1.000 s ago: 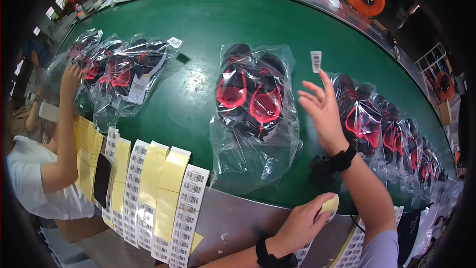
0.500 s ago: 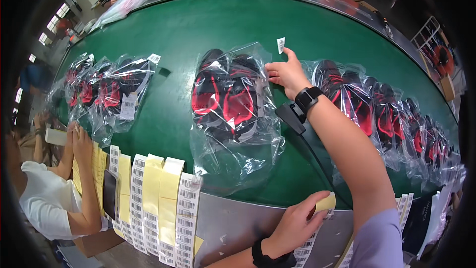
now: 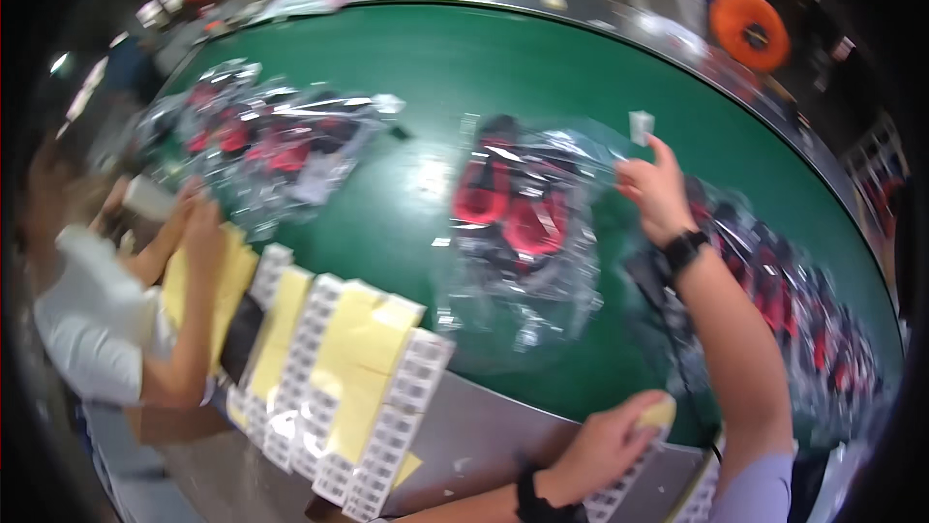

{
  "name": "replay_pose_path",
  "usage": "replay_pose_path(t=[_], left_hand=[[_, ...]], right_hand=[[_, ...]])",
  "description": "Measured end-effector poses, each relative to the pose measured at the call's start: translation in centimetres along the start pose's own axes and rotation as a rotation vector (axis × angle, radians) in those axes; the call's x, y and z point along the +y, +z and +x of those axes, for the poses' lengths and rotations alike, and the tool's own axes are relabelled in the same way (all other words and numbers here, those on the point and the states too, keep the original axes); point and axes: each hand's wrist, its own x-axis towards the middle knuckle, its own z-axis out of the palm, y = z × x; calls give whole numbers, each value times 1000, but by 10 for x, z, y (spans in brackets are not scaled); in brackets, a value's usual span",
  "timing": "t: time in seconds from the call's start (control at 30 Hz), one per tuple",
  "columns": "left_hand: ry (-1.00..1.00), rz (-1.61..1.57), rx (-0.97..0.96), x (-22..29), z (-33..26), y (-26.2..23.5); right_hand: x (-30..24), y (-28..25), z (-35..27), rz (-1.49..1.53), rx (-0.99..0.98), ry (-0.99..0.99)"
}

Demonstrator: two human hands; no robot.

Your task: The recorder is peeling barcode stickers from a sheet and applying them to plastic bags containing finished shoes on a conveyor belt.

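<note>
Pinching a label, the right hand hovers over a bag of red sandals mid-belt; the left hand grips a yellow pad at the near edge.

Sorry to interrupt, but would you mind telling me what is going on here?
A person's right hand holds a small white sticker above a bagged pair of red sandals on the green belt. Their left hand rests on a sticker sheet at the metal edge. On the left, a co-worker handles yellow sheets.

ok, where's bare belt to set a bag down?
Free: the far green belt beyond all bags, and the strip between the left bag cluster and the middle sandal bag. Crowded: right side, under the right hand, bags overlap; near edge holds label sheets.
</note>
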Motion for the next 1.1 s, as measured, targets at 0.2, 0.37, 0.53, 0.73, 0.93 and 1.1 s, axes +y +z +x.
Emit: replay_pose_path(t=[0.2,0.37,0.53,0.73,0.93,1.1], left_hand=[[63,-150,-72,-8,5,7],[233,14,96,4,-5,-4],[159,-178,50,8,-3,-9],[312,-62,178,5,-1,-6],[205,-154,108,17,-5,-17],[211,-146,116,17,-5,-18]], right_hand=[[-12,5,-5,-25,84,115],[1,24,-3,-56,-4,86],[4,9,-2,-36,-2,84],[1,18,-11,-14,-15,92],[2,24,-7,-23,-26,95],[4,21,-2,5,-59,104]])
